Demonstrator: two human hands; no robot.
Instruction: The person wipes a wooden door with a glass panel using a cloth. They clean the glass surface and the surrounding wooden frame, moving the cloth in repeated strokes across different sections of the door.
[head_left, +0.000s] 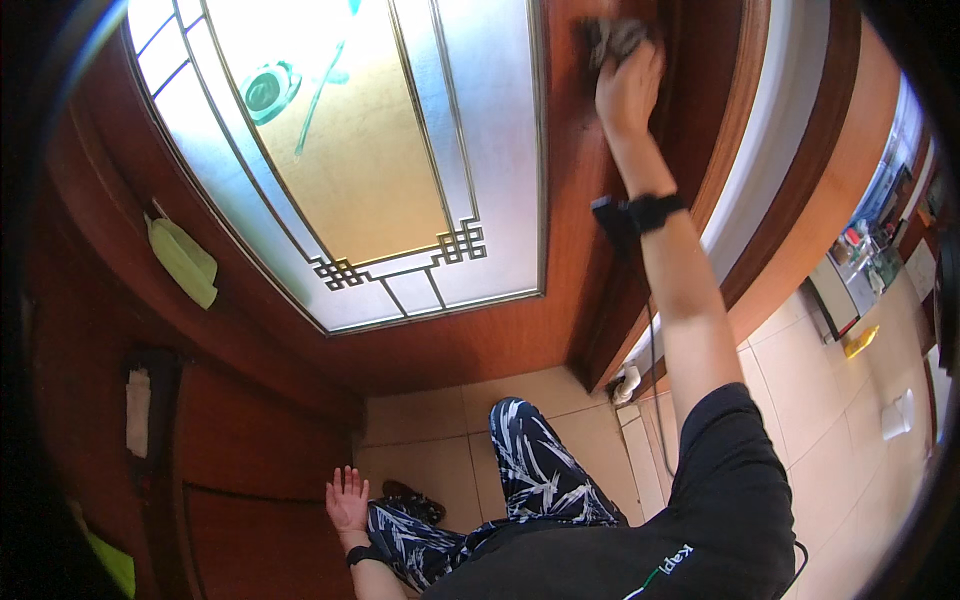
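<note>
My right hand (631, 88) grips a dark, crumpled cloth (616, 39) against the reddish-brown wooden frame (574, 172), at the top right of the glass panel. Cloth and fingers are slightly blurred. The glass panel (367, 195) is frosted, with metal strips, corner fretwork and a green painted motif. A black strap with a small device (637, 214) circles my right forearm. Low in the view, my left hand (347, 501) holds nothing, its fingers extended and a little apart. It is beside my left knee, in front of a wooden panel (262, 427); whether it touches the wood I cannot tell.
A yellow-green cloth (182, 259) hangs on the left woodwork. Near the doorway's foot, a white pipe fitting (627, 384) stands beside a dangling black cable (654, 390). On the tiled floor (817, 420) at right are a yellow bottle (862, 342) and a white tub (898, 415).
</note>
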